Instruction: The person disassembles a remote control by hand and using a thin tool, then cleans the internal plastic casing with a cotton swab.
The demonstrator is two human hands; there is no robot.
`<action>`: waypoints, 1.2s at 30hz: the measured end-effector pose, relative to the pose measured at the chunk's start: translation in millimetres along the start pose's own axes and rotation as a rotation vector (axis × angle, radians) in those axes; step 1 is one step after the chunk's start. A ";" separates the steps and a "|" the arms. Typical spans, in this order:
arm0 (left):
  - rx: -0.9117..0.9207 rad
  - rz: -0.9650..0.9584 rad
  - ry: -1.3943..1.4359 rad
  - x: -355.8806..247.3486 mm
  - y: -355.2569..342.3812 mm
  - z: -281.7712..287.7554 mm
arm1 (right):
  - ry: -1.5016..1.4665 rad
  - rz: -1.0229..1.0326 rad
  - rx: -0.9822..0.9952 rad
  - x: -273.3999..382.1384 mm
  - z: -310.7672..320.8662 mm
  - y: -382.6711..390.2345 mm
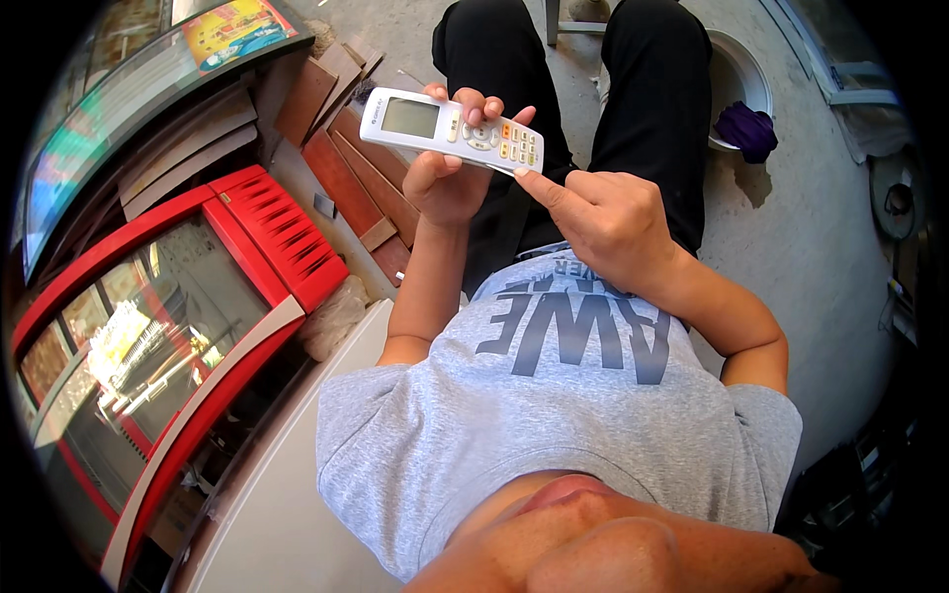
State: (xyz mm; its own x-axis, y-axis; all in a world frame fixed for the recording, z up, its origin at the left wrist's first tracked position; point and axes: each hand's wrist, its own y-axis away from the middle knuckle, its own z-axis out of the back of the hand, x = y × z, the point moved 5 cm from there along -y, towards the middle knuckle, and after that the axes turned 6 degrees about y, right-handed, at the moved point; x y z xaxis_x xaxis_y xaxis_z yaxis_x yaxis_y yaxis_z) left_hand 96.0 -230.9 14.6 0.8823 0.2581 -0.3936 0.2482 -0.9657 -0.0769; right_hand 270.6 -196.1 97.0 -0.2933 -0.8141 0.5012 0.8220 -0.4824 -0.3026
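Note:
My left hand (445,188) is closed around a white remote control (410,118) with a small screen and grey, orange and yellow buttons, held tilted above my lap. Its fingers reach over the top edge and its thumb lies at the lower edge. My right hand (613,212) has its index finger stretched to the remote's lower edge near the button end, with the other fingers curled. Whether those curled fingers hold anything is hidden. My black-trousered legs (643,79) and grey printed T-shirt lie behind both hands.
A red cabinet (257,227) with glass panels and a curved glass panel (89,158) are at left, beside stacked wooden boards (346,188). A basin (753,74) with purple cloth (746,128) is on the concrete floor (811,247) at right. A pale surface (257,494) lies at lower left.

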 end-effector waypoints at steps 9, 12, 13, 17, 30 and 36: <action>-0.071 0.026 0.063 6.5 4.8 -0.4 | -0.276 -0.112 -0.059 -4.8 -9.6 0.7; -0.057 0.029 0.103 6.8 4.5 -3.6 | -0.299 -0.107 -0.053 -3.5 -9.8 0.3; -0.050 0.031 0.118 6.9 4.2 -4.5 | -0.304 -0.106 -0.055 -3.1 -10.1 0.4; -0.039 0.032 0.188 6.8 3.4 -5.4 | -0.341 -0.103 -0.078 -3.0 -12.5 0.8; -0.205 0.078 0.271 14.9 10.4 0.3 | -0.375 -0.120 -0.074 -14.2 1.0 -0.7; -0.138 0.050 0.223 15.4 13.9 -0.7 | -0.200 -0.086 -0.064 -9.1 3.9 -3.7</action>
State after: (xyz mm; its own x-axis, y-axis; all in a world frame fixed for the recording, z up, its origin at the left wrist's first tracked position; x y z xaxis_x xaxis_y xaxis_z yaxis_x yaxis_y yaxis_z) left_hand 113.3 -240.3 8.1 0.9573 0.2251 -0.1813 0.2408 -0.9681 0.0691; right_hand 272.1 -185.6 96.8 -0.2533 -0.6918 0.6762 0.7636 -0.5721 -0.2993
